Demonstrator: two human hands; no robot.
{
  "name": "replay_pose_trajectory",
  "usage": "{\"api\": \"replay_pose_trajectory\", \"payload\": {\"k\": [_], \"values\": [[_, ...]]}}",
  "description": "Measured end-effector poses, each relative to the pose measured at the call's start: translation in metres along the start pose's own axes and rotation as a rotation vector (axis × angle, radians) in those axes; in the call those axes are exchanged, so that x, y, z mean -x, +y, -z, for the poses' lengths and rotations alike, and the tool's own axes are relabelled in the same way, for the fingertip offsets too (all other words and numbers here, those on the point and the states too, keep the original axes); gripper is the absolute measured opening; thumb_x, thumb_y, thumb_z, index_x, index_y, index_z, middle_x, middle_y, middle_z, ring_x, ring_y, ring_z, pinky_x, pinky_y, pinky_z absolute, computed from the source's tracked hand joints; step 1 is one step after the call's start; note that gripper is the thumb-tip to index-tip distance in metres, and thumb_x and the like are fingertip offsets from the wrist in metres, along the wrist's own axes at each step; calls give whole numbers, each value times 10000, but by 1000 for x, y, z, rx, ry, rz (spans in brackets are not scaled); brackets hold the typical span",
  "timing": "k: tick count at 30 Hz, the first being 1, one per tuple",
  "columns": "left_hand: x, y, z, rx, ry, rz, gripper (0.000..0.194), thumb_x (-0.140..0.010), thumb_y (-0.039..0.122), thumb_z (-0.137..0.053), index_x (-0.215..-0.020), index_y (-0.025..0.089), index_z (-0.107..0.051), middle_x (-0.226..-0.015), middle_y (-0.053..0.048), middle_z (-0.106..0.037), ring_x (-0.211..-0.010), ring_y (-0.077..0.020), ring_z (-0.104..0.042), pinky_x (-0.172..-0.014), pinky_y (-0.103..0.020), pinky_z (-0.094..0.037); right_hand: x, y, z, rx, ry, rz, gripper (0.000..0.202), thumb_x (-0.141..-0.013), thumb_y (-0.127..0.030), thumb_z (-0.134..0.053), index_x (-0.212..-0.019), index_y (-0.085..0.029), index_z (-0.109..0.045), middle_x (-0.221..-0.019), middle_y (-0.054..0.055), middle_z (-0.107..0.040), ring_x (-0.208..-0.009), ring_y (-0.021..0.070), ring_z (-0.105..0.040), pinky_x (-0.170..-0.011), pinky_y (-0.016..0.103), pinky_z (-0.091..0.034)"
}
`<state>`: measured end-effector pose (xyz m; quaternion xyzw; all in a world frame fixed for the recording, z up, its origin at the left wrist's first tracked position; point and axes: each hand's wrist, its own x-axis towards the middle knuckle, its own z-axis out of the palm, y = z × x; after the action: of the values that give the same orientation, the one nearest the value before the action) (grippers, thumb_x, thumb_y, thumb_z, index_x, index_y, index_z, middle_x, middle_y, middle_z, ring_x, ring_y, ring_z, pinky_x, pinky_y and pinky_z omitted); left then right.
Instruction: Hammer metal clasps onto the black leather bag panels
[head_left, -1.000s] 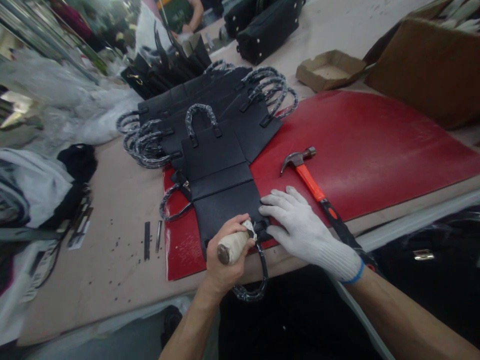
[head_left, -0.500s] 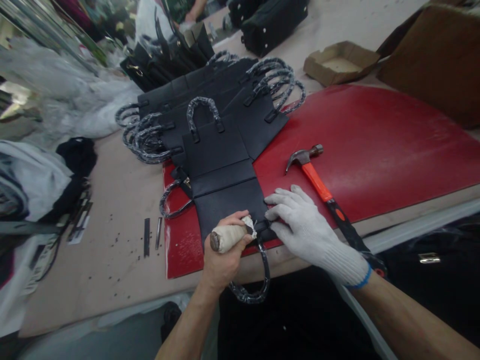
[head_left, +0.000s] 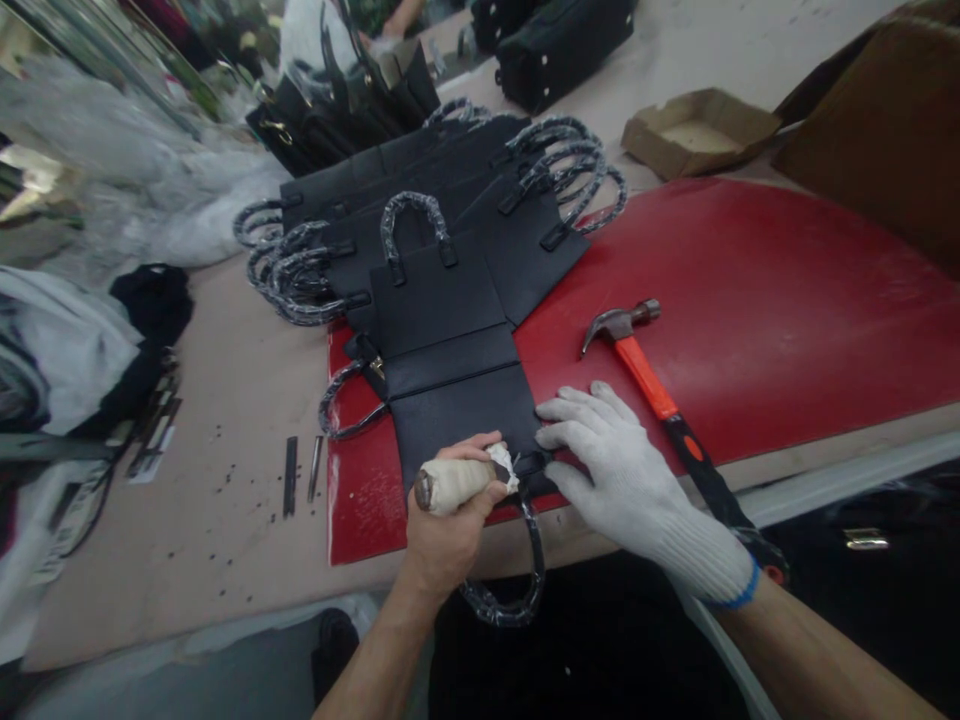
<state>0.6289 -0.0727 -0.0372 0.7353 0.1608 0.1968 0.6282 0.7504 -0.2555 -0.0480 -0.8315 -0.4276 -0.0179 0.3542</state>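
Note:
Bare, my left hand (head_left: 448, 525) is wrapped round a tool with a cloth-wrapped handle (head_left: 454, 484), over the near edge of a black leather panel (head_left: 461, 420). The tool's working tip is hidden. My right hand (head_left: 619, 465), in a white glove, lies with its fingers apart by the panel's right edge, its fingertips beside a handle tab. A plastic-wrapped handle (head_left: 537, 560) hangs from the near edge. Right of the glove, a claw hammer (head_left: 649, 380) with an orange and black grip rests on the red mat (head_left: 757, 290).
More black panels with wrapped handles (head_left: 289, 275) are stacked behind. Two thin metal tools (head_left: 290, 478) lie left of the mat. At the back are black bags (head_left: 566, 50), an open cardboard box (head_left: 697, 135) and part of a person (head_left: 405, 18).
The view has shifted slightly, so most things sit a little further right in it. Both hands keep nearly the same pose at the panel's near edge.

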Motion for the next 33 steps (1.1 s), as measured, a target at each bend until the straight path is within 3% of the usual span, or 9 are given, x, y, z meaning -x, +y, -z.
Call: {"api": "replay_pose_trajectory", "payload": {"k": [4,10,16,26,33], "values": [[4,-4,2,0,58,-33,179,-850,144,-770,-1004,185,-691,-1225,-108,-760,-1152,-248,-734,-1069,-407,-569,-1,-1,1,1,2,3,246,-830,-122,-669,-1050,-233,-662,-1302,77,-703,-1343,314,-570,-1234,634,-291],[2,-3,3,23,38,22,185,-862,142,-776,-1017,202,-696,-1233,-85,-761,-1197,-232,-715,-1091,-383,-555,-3,-1,3,-8,-44,-15,233,-848,-125,-668,-1051,-239,-676,-1320,70,-692,-1352,316,-555,-1233,640,-281],[1,-2,5,32,47,79,188,-862,178,-795,-1023,204,-701,-1259,-101,-752,-1204,-266,-711,-1127,-462,-537,-3,0,8,-17,-82,20,211,-884,-114,-629,-1014,-263,-703,-1306,57,-697,-1370,329,-537,-1216,673,-283],[-4,5,3,32,-56,185,192,-832,225,-847,-987,197,-736,-1271,-120,-753,-1235,-290,-698,-1094,-438,-566,-5,-2,7,-22,-89,-10,209,-873,-109,-622,-993,-257,-710,-1307,56,-703,-1363,332,-546,-1218,677,-290],[-3,4,0,-13,-53,152,174,-838,195,-828,-983,204,-733,-1269,-103,-755,-1232,-266,-699,-1116,-419,-543,-3,-2,7,-28,-89,-16,204,-877,-105,-627,-991,-255,-705,-1302,47,-698,-1364,322,-537,-1230,669,-272]]}}
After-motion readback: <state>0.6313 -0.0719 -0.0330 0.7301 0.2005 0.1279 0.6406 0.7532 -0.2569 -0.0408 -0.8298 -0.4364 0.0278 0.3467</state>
